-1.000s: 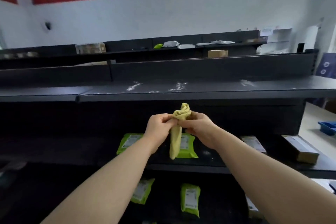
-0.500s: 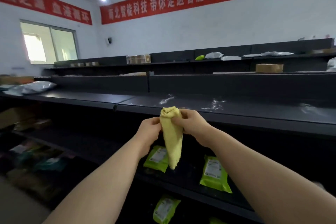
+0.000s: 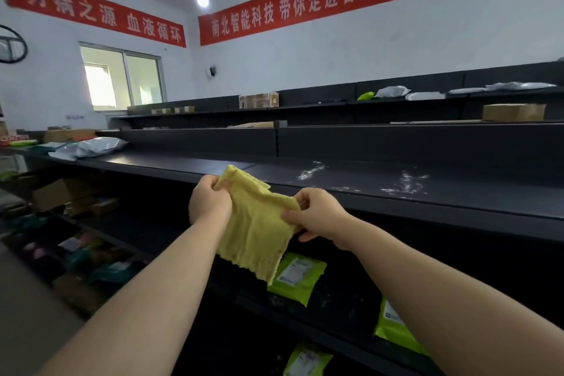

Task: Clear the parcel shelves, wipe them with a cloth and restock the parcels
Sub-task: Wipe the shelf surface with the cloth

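Observation:
A yellow cloth (image 3: 256,229) hangs spread out between my two hands in front of the black shelving. My left hand (image 3: 209,203) grips its upper left corner and my right hand (image 3: 317,215) pinches its right edge. Just behind it runs the dark top shelf (image 3: 457,192), bare of parcels here and marked with white dusty smears (image 3: 403,183). Green parcels (image 3: 297,278) lie on the lower shelves, one below the cloth, one at the right (image 3: 393,330) and one lower down (image 3: 306,360).
Grey poly bags (image 3: 91,146) and boxes lie at the top shelf's far left end. A second shelving row behind carries cardboard boxes (image 3: 512,111), white bags (image 3: 392,91) and a taped carton (image 3: 258,100). More boxes and parcels (image 3: 70,195) crowd the lower left shelves.
The cloth was bunched into a narrow roll between my hands; now my hands have moved apart and it is spread flat. My view has turned left, showing the window and left wall.

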